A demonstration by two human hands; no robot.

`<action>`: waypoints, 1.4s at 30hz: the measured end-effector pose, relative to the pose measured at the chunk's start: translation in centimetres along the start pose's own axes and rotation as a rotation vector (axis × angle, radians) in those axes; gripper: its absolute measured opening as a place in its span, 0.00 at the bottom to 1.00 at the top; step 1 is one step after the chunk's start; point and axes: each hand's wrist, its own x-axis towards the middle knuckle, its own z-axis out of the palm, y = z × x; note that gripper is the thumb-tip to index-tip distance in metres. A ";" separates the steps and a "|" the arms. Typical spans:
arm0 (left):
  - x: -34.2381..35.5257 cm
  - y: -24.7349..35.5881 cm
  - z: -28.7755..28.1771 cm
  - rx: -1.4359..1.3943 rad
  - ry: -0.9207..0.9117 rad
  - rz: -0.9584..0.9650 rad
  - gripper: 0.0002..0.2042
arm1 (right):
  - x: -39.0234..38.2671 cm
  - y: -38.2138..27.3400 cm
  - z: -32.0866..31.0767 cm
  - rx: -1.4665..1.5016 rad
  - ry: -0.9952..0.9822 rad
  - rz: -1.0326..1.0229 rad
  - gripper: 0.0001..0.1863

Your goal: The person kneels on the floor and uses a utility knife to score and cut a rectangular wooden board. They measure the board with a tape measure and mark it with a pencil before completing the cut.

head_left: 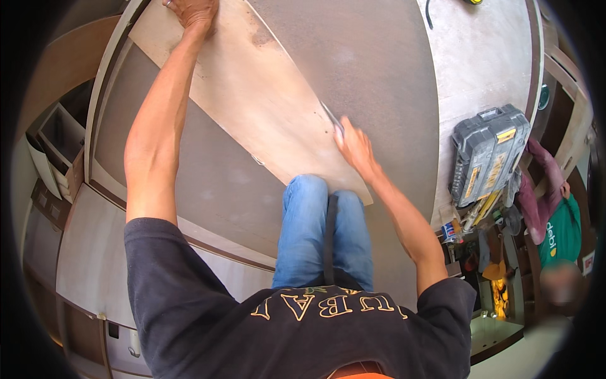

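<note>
A long pale wooden board lies at a slant in front of me, its near end at my knees. My left hand, wearing a ring, rests on the board's far end. Its fingers look spread, though the top of the picture cuts some off. Along the board's right edge, my right hand is closed around a slim grey blade-like tool. The tool touches or nearly touches that edge; motion blur hides its exact kind. My jeans-clad knees meet the board's near end.
Beneath the board spreads a large brown panel with a curved-looking rim. To the right, a grey tool case stands on a pale surface. Beyond it is another person in a green shirt. Open cabinet boxes stand at left.
</note>
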 end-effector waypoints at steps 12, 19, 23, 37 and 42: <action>-0.2 0.3 0.1 -0.041 0.018 0.012 0.18 | 1.4 -4.6 -3.7 0.242 0.117 -0.120 0.18; 0.9 -2.3 1.7 0.013 0.155 0.174 0.18 | 18.3 -25.3 -13.2 0.226 0.282 -0.494 0.14; 0.8 -2.5 1.5 -0.003 0.126 0.150 0.19 | 22.7 -29.1 -13.6 0.161 0.292 -0.499 0.17; 1.1 -2.7 1.3 0.020 0.145 0.154 0.19 | 23.0 -30.9 -13.5 0.101 0.221 -0.448 0.15; 1.0 -2.8 1.5 0.040 0.143 0.163 0.19 | 21.8 -29.3 -12.7 0.051 0.310 -0.512 0.11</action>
